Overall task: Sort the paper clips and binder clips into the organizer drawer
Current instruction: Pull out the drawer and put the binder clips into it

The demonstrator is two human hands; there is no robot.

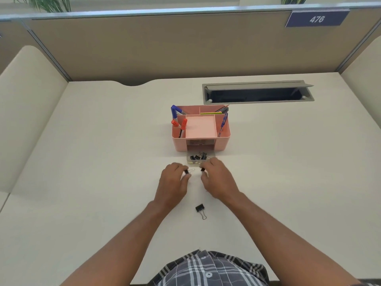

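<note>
Each of the hands pinches a small black clip: left hand (174,178), right hand (218,178). The clear drawer (200,158) sits at their 12 o'clock, a loose binder clip (200,209) on the bench (103,162) at 6. The pinched clips are mostly hidden by fingers.

- Single view, taken from a head-worn wide-angle camera that looks forward and steeply down over the cream-coloured desk top (103,153).
- Landmark: the pink plastic desk organizer (201,129) sits just above frame centre, at arm's reach from the lens.
- Nearer than the organizer, both forearms enter from the bottom edge; a checked grey shirt (208,269) fills the bottom centre, directly beneath the camera.
- Beyond the organizer, the beige partition wall (165,46) closes the far side, its lines bowed by lens distortion.
- Beyond and right of the organizer lies the grey cable hatch (257,91).
- No second view; nothing is shared.
</note>
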